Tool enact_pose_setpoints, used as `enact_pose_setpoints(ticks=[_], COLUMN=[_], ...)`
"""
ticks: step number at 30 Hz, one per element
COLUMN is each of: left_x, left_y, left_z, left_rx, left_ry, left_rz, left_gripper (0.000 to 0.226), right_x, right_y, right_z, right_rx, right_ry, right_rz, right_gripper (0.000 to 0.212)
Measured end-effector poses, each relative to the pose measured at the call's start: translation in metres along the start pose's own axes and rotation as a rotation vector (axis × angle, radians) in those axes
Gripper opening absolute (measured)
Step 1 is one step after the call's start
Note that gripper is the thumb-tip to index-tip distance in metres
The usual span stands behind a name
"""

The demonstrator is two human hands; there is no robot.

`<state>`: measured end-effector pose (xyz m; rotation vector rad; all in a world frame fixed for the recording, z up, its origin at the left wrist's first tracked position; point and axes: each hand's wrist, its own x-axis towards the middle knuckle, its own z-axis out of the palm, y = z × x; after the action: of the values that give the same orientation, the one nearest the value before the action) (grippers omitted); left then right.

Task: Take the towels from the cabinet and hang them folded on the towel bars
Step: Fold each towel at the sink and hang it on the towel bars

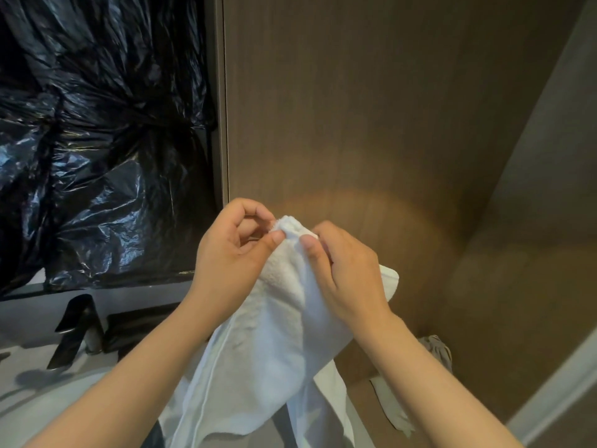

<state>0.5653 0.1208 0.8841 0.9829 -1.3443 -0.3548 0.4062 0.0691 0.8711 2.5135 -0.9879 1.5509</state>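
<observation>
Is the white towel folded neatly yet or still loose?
Still loose. The white towel hangs bunched and draped, while the left hand and right hand pinch its top edge together.

This looks like a bathroom in a home or a hotel room. A dark angular faucet (pixel 77 328) stands at the lower left of the frame on a pale grey counter (pixel 26 315), with what seems to be a white basin rim (pixel 38 402) curving below it. Crumpled black plastic sheeting (pixel 97 140) fills the upper left. Brown wood-grain panelling (pixel 371 108) covers the centre and right, and white terry towelling (pixel 277 344) hangs at lower centre
</observation>
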Motion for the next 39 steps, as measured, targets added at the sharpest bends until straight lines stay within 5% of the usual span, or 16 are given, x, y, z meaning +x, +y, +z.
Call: enact_pose_setpoints(ticks=[7,17,23,27,33,39], left_x=[-0.006,-0.019,-0.028,-0.05,-0.049,-0.04], left_y=[-0.007,-0.014,-0.042,-0.071,-0.079,-0.074], left_z=[-0.005,-0.006,-0.027,-0.04,-0.061,-0.056], left_rx=[-0.052,0.037,0.366,0.471,0.509,0.526], left_ry=[-0.176,-0.096,-0.281,-0.423,-0.393,-0.683], left_rz=[-0.212,-0.099,-0.148,-0.244,-0.227,-0.294], left_gripper=[0.045,0.021,0.035,0.015,0.023,0.019], right_x=[0.011,0.027,0.027,0.029,0.022,-0.025], right_y=[-0.001,-0.008,-0.012,-0.012,0.009,0.048], right_z=[-0.014,-0.025,-0.021,-0.018,-0.019,-0.023], right_rx=[-0.05,-0.069,0.044,0.08,-0.048,-0.104], right_ry=[0.065,-0.084,-0.027,-0.001,-0.033,-0.248], right_rz=[0.0,0.04,0.062,0.099,0.231,0.585], right_gripper=[0.035,0.032,0.027,0.033,0.044,0.05])
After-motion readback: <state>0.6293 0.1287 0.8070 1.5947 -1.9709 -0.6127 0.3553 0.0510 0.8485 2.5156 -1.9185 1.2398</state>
